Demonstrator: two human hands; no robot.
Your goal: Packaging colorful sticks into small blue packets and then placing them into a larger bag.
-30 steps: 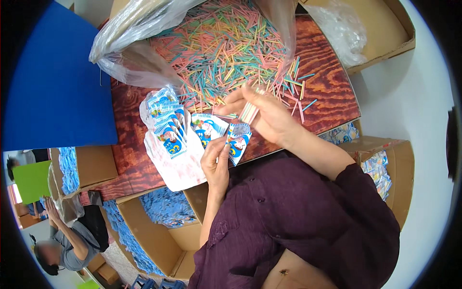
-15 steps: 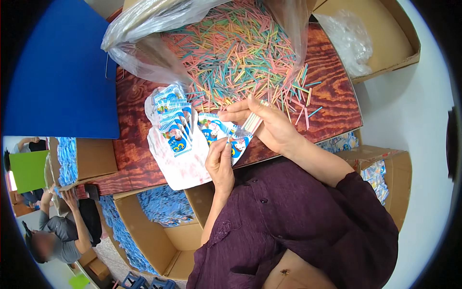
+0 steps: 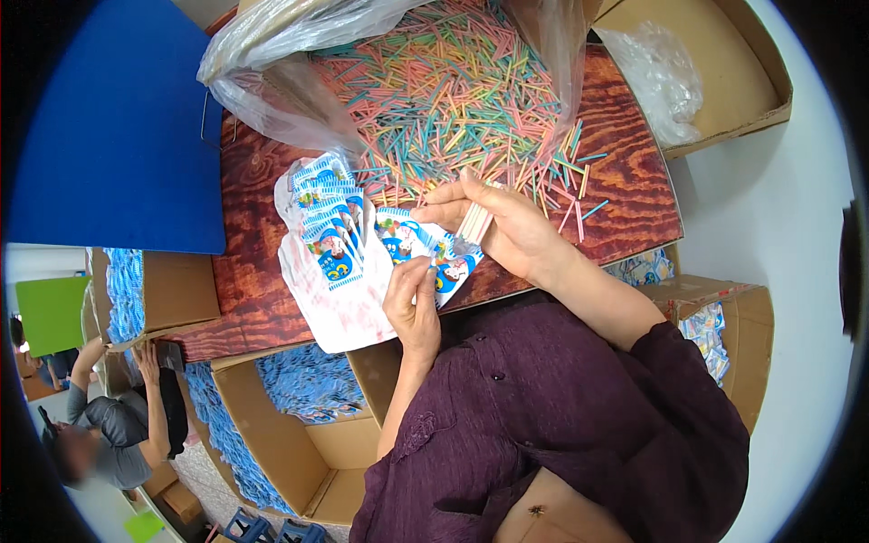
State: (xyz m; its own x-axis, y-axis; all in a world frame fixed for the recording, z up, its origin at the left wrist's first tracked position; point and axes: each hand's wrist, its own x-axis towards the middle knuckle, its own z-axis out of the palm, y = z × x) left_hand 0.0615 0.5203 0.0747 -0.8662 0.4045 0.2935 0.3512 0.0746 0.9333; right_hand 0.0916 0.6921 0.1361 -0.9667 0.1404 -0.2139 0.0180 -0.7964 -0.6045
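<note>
Several pale, thin sticks (image 3: 474, 223) lie side by side in my right hand (image 3: 520, 237), held under the thumb with the fingers pointing left. Clear film seems to show at their lower end. Close by, to the lower left, my left hand (image 3: 413, 303) has its thumb and forefinger pinched together; what they hold, if anything, I cannot make out. Beneath both hands are blue-and-white printed packets (image 3: 398, 233). More packets (image 3: 330, 249) overlap in a row on a white, pink-stained cloth (image 3: 339, 317). Beyond them spreads a heap of multicoloured sticks (image 3: 453, 100).
A clear plastic liner (image 3: 272, 104) surrounds the heap. Loose sticks lie on the red wood-grain table (image 3: 625, 172). An open carton (image 3: 742, 54) stands far right, cartons of blue packets (image 3: 312, 385) below the table. A blue panel (image 3: 113, 127) rises left; a co-worker (image 3: 122, 443) sits lower left.
The sticks in my right hand have tilted slightly and sit deeper in the palm. My left fingertips have shifted slightly left, away from them. The co-worker has moved a little.
</note>
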